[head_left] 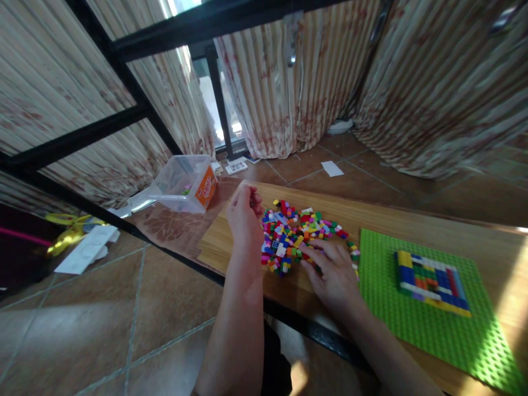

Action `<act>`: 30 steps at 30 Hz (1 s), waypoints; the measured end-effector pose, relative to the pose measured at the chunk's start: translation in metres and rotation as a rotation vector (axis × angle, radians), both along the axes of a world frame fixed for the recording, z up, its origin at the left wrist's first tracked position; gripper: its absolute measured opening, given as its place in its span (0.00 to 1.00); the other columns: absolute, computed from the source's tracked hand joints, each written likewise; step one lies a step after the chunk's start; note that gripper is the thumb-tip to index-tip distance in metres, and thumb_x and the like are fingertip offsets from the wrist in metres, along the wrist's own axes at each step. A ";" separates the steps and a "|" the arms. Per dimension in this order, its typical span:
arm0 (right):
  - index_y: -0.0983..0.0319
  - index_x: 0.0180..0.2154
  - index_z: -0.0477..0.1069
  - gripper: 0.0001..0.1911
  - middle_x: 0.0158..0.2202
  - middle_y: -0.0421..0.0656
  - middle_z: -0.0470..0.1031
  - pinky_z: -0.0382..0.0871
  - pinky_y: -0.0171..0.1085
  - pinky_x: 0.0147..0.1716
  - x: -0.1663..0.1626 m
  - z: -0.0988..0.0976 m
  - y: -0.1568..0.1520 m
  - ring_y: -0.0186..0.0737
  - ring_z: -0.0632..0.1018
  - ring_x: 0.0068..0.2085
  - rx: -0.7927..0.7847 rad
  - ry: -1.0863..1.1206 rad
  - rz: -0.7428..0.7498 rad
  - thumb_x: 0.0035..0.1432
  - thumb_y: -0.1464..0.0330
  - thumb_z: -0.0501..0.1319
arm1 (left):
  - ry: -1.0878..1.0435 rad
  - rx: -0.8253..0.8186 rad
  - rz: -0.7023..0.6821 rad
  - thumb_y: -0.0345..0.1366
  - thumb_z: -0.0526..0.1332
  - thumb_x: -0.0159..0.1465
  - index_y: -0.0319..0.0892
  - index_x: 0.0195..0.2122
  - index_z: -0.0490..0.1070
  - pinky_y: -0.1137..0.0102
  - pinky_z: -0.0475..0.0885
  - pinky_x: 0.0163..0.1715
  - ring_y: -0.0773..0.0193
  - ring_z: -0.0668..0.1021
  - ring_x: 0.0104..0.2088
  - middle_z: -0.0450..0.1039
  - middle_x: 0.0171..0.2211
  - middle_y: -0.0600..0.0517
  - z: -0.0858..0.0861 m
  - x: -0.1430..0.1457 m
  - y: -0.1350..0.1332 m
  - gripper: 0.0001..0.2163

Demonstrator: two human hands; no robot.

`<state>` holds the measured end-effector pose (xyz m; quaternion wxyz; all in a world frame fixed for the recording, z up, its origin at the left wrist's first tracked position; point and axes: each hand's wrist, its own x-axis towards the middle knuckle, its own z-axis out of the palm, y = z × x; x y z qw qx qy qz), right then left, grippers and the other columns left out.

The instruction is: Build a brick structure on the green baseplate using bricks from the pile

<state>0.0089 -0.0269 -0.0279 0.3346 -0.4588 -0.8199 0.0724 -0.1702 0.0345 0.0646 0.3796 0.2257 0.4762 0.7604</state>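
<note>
A heap of loose toy building bricks (289, 234) in many colours lies on the wooden table. Over the heap's left edge, my left hand (246, 204) is raised with its fingers curled in, so whatever they may hold is hidden. My right hand (332, 272) reaches into the near right side of the heap, palm down. Its thumb and fingers are apart and touch the bricks. To the right lies a green baseplate (379, 308), and on it stands a low rectangular build of bricks (433, 283) in blue, white, yellow and other colours.
A clear plastic box (177, 192) with an orange label stands beyond the table's left end, a few pieces inside. The wooden tabletop (272, 300) has a dark near edge. Striped curtains (268, 93) and a black metal frame (136, 115) rise behind. Papers (332, 168) lie on the tiled floor.
</note>
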 end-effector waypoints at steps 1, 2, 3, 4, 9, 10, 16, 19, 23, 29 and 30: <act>0.57 0.49 0.75 0.14 0.49 0.48 0.73 0.67 0.51 0.46 -0.004 0.001 0.000 0.51 0.71 0.49 -0.009 -0.025 -0.009 0.63 0.68 0.57 | -0.010 -0.005 -0.009 0.42 0.62 0.60 0.40 0.27 0.68 0.78 0.55 0.18 0.78 0.60 0.17 0.62 0.20 0.60 0.000 -0.001 0.000 0.11; 0.57 0.49 0.75 0.14 0.50 0.48 0.73 0.66 0.51 0.46 -0.007 0.002 0.001 0.52 0.71 0.49 -0.020 -0.051 -0.020 0.62 0.68 0.57 | -0.020 -0.008 -0.020 0.41 0.61 0.60 0.40 0.27 0.68 0.78 0.55 0.18 0.78 0.61 0.17 0.62 0.20 0.59 -0.001 -0.001 0.001 0.11; 0.57 0.49 0.75 0.14 0.49 0.48 0.73 0.65 0.50 0.45 -0.009 0.003 0.001 0.52 0.71 0.49 -0.030 -0.077 -0.030 0.62 0.68 0.58 | -0.029 -0.007 -0.034 0.40 0.61 0.60 0.40 0.27 0.68 0.78 0.55 0.18 0.78 0.61 0.17 0.62 0.20 0.59 -0.002 -0.001 0.001 0.10; 0.57 0.49 0.75 0.14 0.49 0.48 0.73 0.65 0.50 0.44 -0.012 0.004 0.002 0.52 0.70 0.49 -0.038 -0.098 -0.040 0.62 0.68 0.58 | -0.037 -0.006 -0.049 0.40 0.61 0.61 0.39 0.27 0.68 0.78 0.55 0.18 0.78 0.61 0.17 0.63 0.20 0.59 -0.003 -0.001 0.001 0.10; 0.55 0.45 0.76 0.11 0.46 0.46 0.75 0.62 0.47 0.41 -0.018 0.006 0.003 0.51 0.70 0.47 -0.050 -0.130 -0.044 0.63 0.68 0.58 | -0.039 -0.001 -0.108 0.37 0.61 0.60 0.38 0.29 0.70 0.78 0.57 0.18 0.78 0.62 0.17 0.64 0.21 0.59 -0.007 -0.001 -0.001 0.07; 0.56 0.44 0.76 0.10 0.45 0.46 0.75 0.61 0.47 0.40 -0.019 0.006 0.003 0.50 0.71 0.46 -0.053 -0.127 -0.044 0.63 0.68 0.58 | -0.032 -0.004 -0.115 0.37 0.61 0.60 0.38 0.29 0.70 0.78 0.57 0.19 0.78 0.62 0.17 0.65 0.21 0.59 -0.008 0.000 -0.001 0.07; 0.59 0.39 0.74 0.07 0.45 0.47 0.76 0.63 0.48 0.43 -0.013 0.006 0.004 0.50 0.72 0.46 -0.082 -0.024 -0.051 0.63 0.68 0.57 | 0.089 -0.073 -0.172 0.38 0.62 0.59 0.39 0.28 0.71 0.78 0.56 0.18 0.77 0.63 0.17 0.67 0.21 0.58 -0.009 0.002 -0.001 0.08; 0.59 0.41 0.72 0.08 0.43 0.46 0.77 0.66 0.47 0.45 -0.001 0.011 0.005 0.48 0.74 0.45 -0.164 0.170 -0.039 0.64 0.66 0.57 | 0.328 -0.144 -0.386 0.38 0.62 0.59 0.39 0.24 0.71 0.78 0.56 0.18 0.77 0.64 0.17 0.67 0.19 0.57 -0.012 0.009 -0.002 0.10; 0.58 0.43 0.71 0.09 0.39 0.43 0.77 0.71 0.40 0.41 0.016 0.023 0.006 0.41 0.77 0.40 -0.323 0.426 -0.055 0.64 0.62 0.57 | 0.575 -0.221 -0.832 0.42 0.63 0.60 0.38 0.24 0.74 0.77 0.62 0.20 0.72 0.70 0.20 0.72 0.21 0.53 -0.019 0.025 -0.009 0.13; 0.59 0.44 0.73 0.10 0.37 0.42 0.78 0.73 0.38 0.39 0.029 0.036 0.005 0.40 0.79 0.40 -0.336 0.542 -0.064 0.62 0.62 0.60 | 0.582 -0.227 -1.057 0.39 0.63 0.60 0.39 0.28 0.76 0.76 0.68 0.22 0.70 0.74 0.21 0.74 0.21 0.53 -0.026 0.048 -0.015 0.09; 0.58 0.45 0.73 0.11 0.38 0.42 0.78 0.73 0.38 0.39 0.031 0.036 0.005 0.40 0.79 0.40 -0.336 0.553 -0.058 0.61 0.62 0.60 | 0.569 -0.230 -1.057 0.38 0.64 0.60 0.39 0.27 0.76 0.76 0.68 0.22 0.69 0.75 0.21 0.74 0.21 0.52 -0.025 0.051 -0.015 0.08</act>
